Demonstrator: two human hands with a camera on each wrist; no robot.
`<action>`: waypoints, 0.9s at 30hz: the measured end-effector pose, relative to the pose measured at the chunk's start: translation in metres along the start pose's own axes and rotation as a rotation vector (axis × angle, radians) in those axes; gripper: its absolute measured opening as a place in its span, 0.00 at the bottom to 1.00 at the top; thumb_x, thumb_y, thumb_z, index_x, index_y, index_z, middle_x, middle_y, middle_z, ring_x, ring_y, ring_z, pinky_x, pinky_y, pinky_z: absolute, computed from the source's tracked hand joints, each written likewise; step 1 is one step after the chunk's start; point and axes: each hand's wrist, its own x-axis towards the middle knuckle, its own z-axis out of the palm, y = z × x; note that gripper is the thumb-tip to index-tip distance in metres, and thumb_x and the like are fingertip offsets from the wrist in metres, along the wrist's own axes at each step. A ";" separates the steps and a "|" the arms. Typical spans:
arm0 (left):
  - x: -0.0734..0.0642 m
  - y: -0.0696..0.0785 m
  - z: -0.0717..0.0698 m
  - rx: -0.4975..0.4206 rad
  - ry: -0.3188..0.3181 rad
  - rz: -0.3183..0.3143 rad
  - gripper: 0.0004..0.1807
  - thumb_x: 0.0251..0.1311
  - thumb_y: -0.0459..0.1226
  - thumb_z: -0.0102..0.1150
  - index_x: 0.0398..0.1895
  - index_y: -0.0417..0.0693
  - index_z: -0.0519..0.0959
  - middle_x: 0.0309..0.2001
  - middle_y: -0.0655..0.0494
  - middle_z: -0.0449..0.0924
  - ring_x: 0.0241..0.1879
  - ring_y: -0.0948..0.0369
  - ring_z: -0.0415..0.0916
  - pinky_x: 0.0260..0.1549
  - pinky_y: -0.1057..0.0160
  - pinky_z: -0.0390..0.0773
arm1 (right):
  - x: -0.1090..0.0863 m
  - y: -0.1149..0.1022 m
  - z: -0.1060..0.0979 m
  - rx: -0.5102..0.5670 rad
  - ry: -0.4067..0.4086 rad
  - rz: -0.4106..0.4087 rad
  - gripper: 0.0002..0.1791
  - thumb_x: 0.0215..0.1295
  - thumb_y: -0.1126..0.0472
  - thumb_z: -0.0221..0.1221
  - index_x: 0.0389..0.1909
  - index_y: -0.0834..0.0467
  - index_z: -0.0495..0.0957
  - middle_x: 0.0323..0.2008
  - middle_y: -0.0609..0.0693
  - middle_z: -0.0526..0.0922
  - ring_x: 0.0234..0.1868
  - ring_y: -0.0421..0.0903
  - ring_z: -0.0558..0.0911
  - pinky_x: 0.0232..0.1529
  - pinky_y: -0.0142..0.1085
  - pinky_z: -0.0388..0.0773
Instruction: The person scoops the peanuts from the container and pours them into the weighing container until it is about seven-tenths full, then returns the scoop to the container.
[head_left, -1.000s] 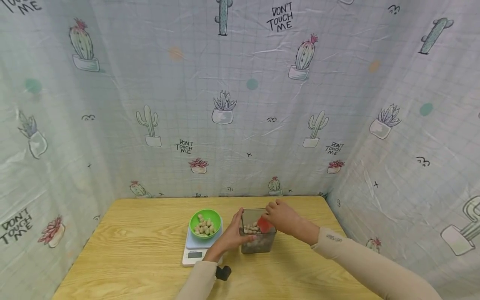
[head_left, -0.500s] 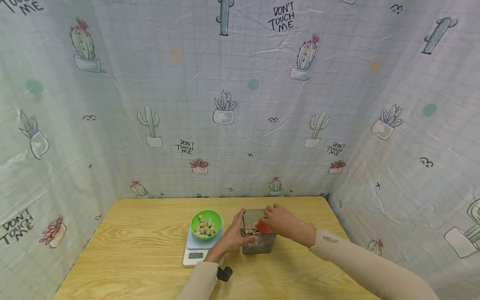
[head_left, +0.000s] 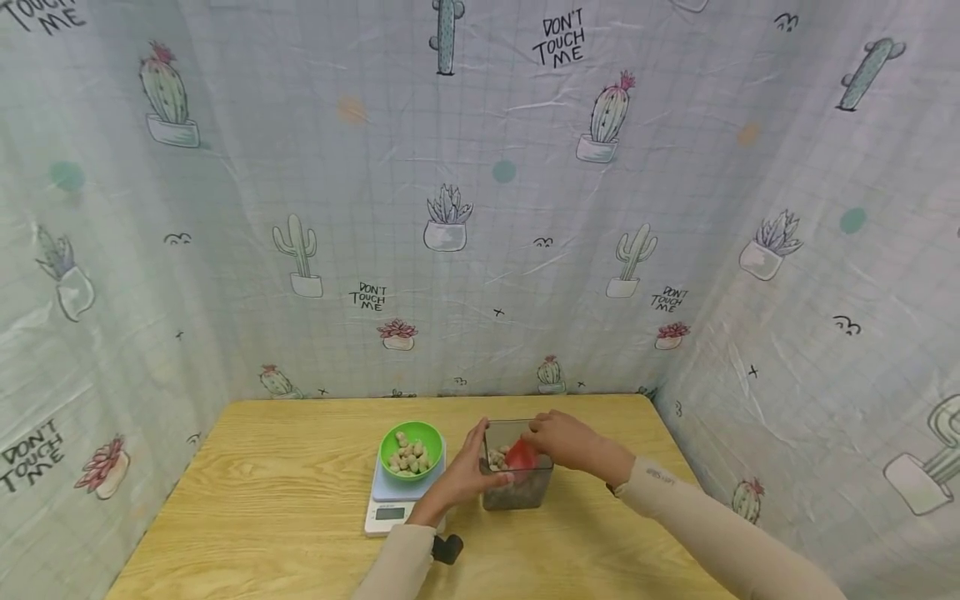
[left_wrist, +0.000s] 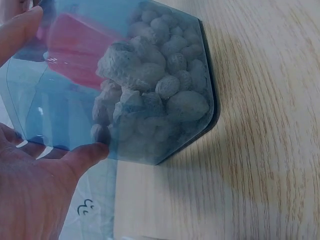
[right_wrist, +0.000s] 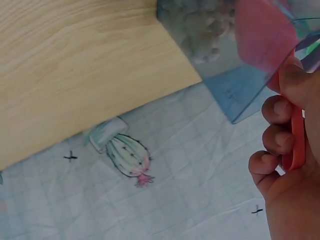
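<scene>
A see-through grey plastic container (head_left: 513, 493) stands on the table, partly filled with peanuts in their shells (left_wrist: 145, 75). My left hand (head_left: 459, 479) holds it at the left, thumb across the near wall and the other fingers along the side. Inside the container, a red scoop (head_left: 521, 455) dips among the peanuts, its blade (left_wrist: 75, 50) showing through the wall. My right hand (head_left: 566, 442) grips the scoop's handle (right_wrist: 298, 135) over the right rim, fingers curled round it.
Left of the container, a green bowl (head_left: 412, 427) with several peanuts sits on a white kitchen scale (head_left: 389, 514). A small black object (head_left: 447, 549) shows by the left wrist. A cactus-print curtain (head_left: 480, 317) surrounds the wooden table (head_left: 285, 492).
The scoop has shifted a little left and tilted inside the container, showing more of its red blade. My right hand has turned slightly with it; the left hand stays in place.
</scene>
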 end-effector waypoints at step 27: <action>-0.001 0.003 0.002 0.012 -0.011 -0.006 0.62 0.55 0.57 0.68 0.80 0.54 0.36 0.80 0.44 0.36 0.75 0.42 0.52 0.65 0.40 0.66 | 0.006 -0.008 0.021 0.470 0.065 0.084 0.03 0.64 0.63 0.64 0.36 0.52 0.81 0.30 0.45 0.81 0.29 0.38 0.75 0.32 0.35 0.70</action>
